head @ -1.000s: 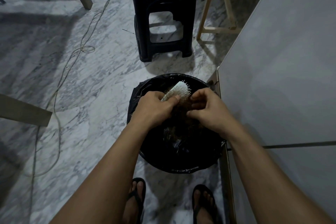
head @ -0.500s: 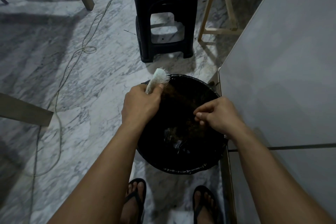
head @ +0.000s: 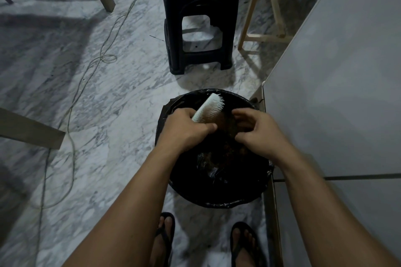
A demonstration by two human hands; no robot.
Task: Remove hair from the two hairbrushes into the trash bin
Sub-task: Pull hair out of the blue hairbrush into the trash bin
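A white hairbrush (head: 209, 109) with pale bristles is held over a round trash bin (head: 219, 198) lined with a black bag. My left hand (head: 184, 129) grips the brush by its lower end, bristles facing right. My right hand (head: 258, 131) is at the bristles, its fingers pinched into a clump of brown hair (head: 225, 122) that hangs between brush and hand. More dark hair lies inside the bin. Only one brush is in view.
A black plastic stool (head: 198, 17) stands on the marble floor just beyond the bin. A grey cabinet (head: 338, 93) runs along the right, touching the bin. Wooden legs (head: 258, 6) and loose cables (head: 91, 76) lie to the left and back. My sandalled feet (head: 165, 238) are below.
My left hand swung the brush out to the bin's left edge, then back over the bin. My right hand dropped toward the bin, then rose to the bristles again.
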